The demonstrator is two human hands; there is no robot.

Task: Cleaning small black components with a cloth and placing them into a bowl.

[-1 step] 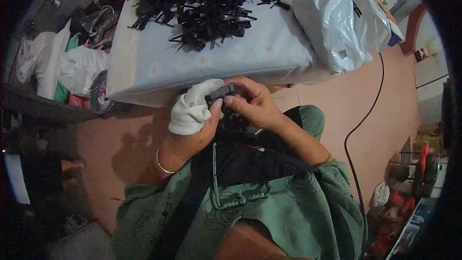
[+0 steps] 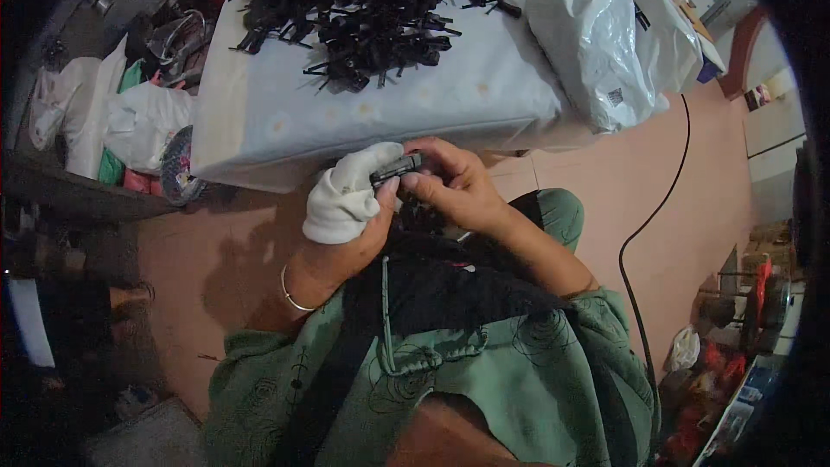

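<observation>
In front of the table edge, my two hands hold a small, dark, oblong plastic part (image 2: 396, 170) between them. My left hand (image 2: 353, 195) wears a white cloth covering over its fingers, with the thumb bare, and grips the part's left end. The bare right hand (image 2: 458, 183) pinches its right end between thumb and fingers. More dark material shows just below the hands, too shadowed to name. On the table beyond lies a large heap of black plastic pieces (image 2: 363, 13) with thin prongs sticking out.
A pale cloth with a faint flower pattern covers the table (image 2: 415, 108). At its right end stands a white plastic bag (image 2: 596, 52). Bags (image 2: 147, 125) crowd a shelf on the left. A black cable (image 2: 635, 233) runs across the pink floor on the right.
The dark part has turned slightly between my fingers, and its upper face catches more light. Both hands are practically in the same place.
</observation>
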